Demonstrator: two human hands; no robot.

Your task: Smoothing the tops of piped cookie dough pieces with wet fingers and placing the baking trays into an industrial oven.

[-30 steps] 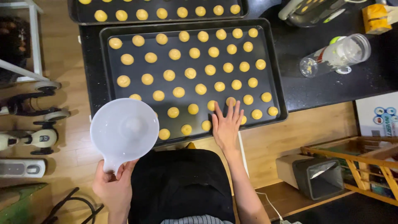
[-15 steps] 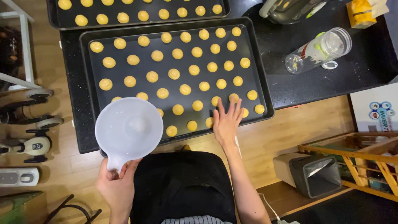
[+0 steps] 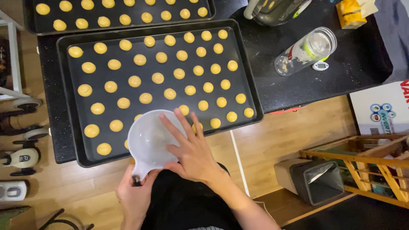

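My left hand [image 3: 135,192] grips the short handle of a white plastic bowl [image 3: 151,140], held over the near edge of a dark baking tray [image 3: 68,127]. Rows of small round yellow dough balls [image 3: 157,78] cover the tray. My right hand [image 3: 191,151] lies with fingers spread over the bowl's right rim, fingertips reaching into it. A second tray [image 3: 32,26] with more yellow dough balls sits behind the first.
The trays rest on a black speckled counter [image 3: 298,85]. A clear jar [image 3: 306,51] lies on its side at the right, with a small white gadget [image 3: 320,65] beside it. Wooden floor, a small bin [image 3: 317,181] and a wooden rack [image 3: 375,170] lie below right.
The bowl has shifted right, over the tray's near edge. My right hand left the tray's dough balls and came onto the bowl's rim.
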